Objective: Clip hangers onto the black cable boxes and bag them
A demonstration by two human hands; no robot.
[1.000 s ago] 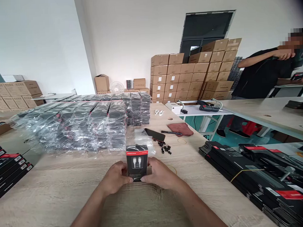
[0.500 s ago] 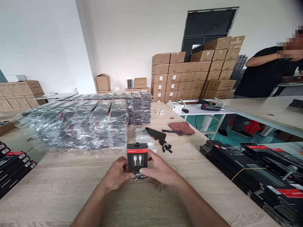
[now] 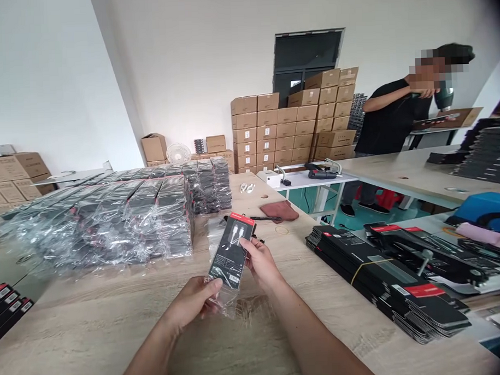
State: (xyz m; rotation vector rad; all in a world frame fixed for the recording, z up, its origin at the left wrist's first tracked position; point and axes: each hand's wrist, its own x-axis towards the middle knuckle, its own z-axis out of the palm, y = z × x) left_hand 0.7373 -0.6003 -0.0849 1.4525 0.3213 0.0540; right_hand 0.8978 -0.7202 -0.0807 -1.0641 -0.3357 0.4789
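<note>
A black cable box with a red top strip and a picture of two white plugs is held tilted above the wooden table. Clear film hangs loose at its lower end. My left hand is closed on that lower left corner, thumb on the front face. At the box's right edge, my right hand grips with its thumb on the front and its fingers behind. Partly hidden behind the box and my right hand are small black clips and a clear plastic sheet.
Film-wrapped boxes stand in a large stack at left. Flat black packaging sleeves lie at right under a yellow band. A brown cloth and a black pen lie beyond my hands. A person works across the tables.
The box has gone from upright, facing me, to tilted, with its lower end towards my left hand. Loose film now shows at that end. My view has turned right.
</note>
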